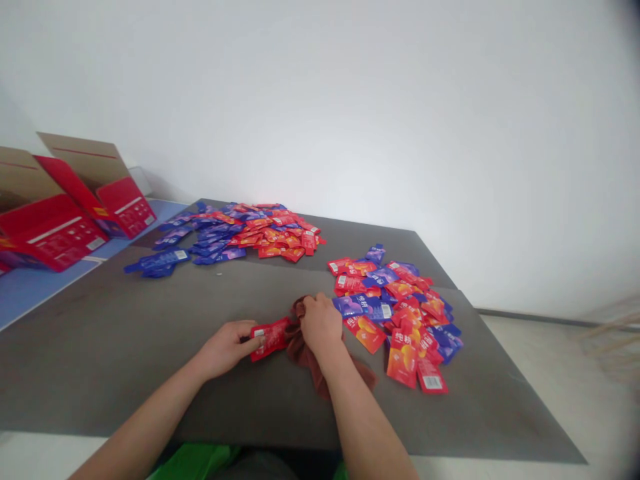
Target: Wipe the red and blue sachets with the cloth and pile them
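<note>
Near the front of the dark table, my left hand (227, 348) grips a red pouch (271, 337) by its left end, thumb on top. My right hand (321, 322) is closed on a brown cloth (310, 363), which covers the pouch's right end. The cloth's loose part trails under my right wrist toward the right. Just beyond my right hand lies a blue-purple pouch (357, 306), at the left side of a mixed pile of red-orange and blue pouches (403, 357).
A second pile of red and blue pouches (260, 230) lies at the table's (150, 373) far side. Several blue pouches (159, 262) sit left of it. Open red cardboard boxes (55, 230) stand at the left on a blue surface (30, 293). A white wall (350, 120) rises behind.
</note>
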A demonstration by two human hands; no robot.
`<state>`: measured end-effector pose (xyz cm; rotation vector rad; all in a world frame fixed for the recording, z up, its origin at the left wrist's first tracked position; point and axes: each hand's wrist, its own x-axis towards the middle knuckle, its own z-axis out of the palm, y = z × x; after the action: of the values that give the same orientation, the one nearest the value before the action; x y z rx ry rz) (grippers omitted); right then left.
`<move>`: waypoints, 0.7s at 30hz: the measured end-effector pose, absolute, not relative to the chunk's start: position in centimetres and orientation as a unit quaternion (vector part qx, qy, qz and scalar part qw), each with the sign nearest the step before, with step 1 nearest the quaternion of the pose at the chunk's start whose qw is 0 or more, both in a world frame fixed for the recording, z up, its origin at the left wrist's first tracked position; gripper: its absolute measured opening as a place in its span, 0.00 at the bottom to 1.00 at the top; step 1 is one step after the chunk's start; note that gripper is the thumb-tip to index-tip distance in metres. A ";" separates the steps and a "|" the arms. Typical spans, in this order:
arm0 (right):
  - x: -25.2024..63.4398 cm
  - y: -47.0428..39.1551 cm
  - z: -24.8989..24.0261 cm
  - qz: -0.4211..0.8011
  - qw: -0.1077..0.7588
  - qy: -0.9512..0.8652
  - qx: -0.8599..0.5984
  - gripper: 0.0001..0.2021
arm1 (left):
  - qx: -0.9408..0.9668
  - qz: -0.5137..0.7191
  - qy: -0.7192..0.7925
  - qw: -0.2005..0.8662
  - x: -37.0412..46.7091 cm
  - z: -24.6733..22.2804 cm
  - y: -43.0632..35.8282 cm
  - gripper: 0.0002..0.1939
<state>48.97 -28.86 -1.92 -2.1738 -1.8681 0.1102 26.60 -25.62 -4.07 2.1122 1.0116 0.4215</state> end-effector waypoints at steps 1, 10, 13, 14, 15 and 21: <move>48.7 -29.3 -1.4 0.034 0.147 -0.649 -0.746 0.09 | 0.823 0.166 0.393 0.376 26.6 -4.1 -25.6 0.21; 45.6 -30.8 -3.0 0.056 0.139 -0.680 -0.718 0.06 | 0.827 0.174 0.382 0.374 26.8 -3.9 -25.8 0.20; 48.0 -29.8 -2.5 0.038 0.113 -0.630 -0.767 0.10 | 0.826 0.169 0.394 0.366 26.8 -3.7 -25.9 0.22; 48.3 -29.8 -2.1 0.034 0.116 -0.627 -0.770 0.10 | 0.824 0.170 0.395 0.368 26.8 -3.6 -25.9 0.22; 48.2 -30.1 -1.5 0.033 0.126 -0.631 -0.764 0.10 | 0.822 0.171 0.396 0.372 26.8 -3.7 -25.9 0.22; 43.5 -32.5 -1.2 0.066 0.178 -0.725 -0.662 0.07 | 0.805 0.184 0.377 0.419 26.7 -4.2 -25.6 0.14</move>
<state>43.49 -32.53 -1.16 -1.8718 -2.0514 0.1879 26.74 -25.58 -4.15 2.0183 0.9455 0.4612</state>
